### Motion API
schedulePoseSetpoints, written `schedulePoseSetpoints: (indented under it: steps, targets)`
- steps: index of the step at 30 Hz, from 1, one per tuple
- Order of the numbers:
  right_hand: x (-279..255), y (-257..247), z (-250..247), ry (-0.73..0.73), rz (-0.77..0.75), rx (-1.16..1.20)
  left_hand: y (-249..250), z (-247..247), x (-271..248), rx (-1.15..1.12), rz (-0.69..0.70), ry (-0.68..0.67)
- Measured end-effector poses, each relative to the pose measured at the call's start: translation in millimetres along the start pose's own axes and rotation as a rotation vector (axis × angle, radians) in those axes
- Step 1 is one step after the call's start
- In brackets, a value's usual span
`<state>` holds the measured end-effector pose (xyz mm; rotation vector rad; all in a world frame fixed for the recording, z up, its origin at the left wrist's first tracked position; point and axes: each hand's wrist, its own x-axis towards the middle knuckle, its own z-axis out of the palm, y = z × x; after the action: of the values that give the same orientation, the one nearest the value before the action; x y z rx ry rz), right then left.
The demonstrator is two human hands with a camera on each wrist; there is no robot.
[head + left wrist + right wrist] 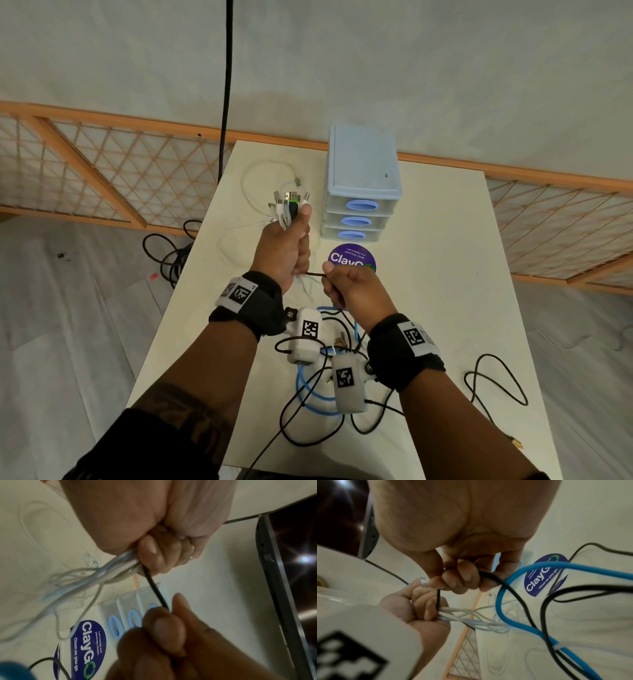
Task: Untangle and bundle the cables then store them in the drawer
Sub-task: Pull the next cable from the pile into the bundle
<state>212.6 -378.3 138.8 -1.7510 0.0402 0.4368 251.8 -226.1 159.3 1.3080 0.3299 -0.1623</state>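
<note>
My left hand (287,246) is raised above the table and grips a bunch of mostly white cables (289,205), their plug ends sticking up out of the fist; the white strands (96,577) trail below it. A black cable (315,274) runs taut from that fist to my right hand (349,291), which pinches it (489,576) between thumb and curled fingers. A blue cable (539,569) and more black loops (308,411) hang and lie under my wrists. The pale blue drawer unit (361,185) with its three drawers pushed in stands just behind my hands.
A round purple sticker (352,258) lies on the white table (445,274) before the drawers. Loose white cable (253,174) curls at the table's far left. A black cable loop (496,383) lies at the right edge. A wooden lattice fence (102,164) runs behind.
</note>
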Motion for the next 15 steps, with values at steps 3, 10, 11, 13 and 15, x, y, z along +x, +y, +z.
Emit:
schedulePoseSetpoints:
  steps: [3,10,11,13,15]
  targets:
    - [-3,1,0,-0.025,0.04,0.075,3,-6,1,0.208,0.119,0.06]
    - [0,-15,-18,0.102,0.167,0.34,-3,-22,-7,0.752,0.221,-0.153]
    - [1,-16,-14,0.108,0.153,0.361,-8,-20,-8,0.795,0.199,-0.212]
    - [4,-14,-6,0.097,0.114,0.38,-18,-12,-7,0.807,0.149,-0.196]
    - [5,-11,2,0.068,0.092,0.378,-18,-2,-5,0.759,0.098,-0.122]
